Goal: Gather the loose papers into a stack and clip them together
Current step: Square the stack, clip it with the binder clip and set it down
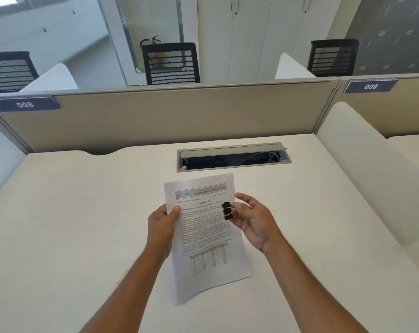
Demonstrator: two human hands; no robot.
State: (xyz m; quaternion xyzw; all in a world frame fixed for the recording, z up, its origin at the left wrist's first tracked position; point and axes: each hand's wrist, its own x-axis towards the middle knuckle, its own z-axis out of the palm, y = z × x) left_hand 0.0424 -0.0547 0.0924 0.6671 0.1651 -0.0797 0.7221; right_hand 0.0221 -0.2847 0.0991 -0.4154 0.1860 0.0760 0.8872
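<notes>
Head: two binder clips (pixel 227 211), one paper stack (pixel 207 239).

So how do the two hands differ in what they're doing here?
The left hand grips the papers at their left edge, thumb on top; the right hand pinches a black binder clip at the papers' right edge. The left hand shows its back, the right hand its palm side. Both are raised above the desk.
</notes>
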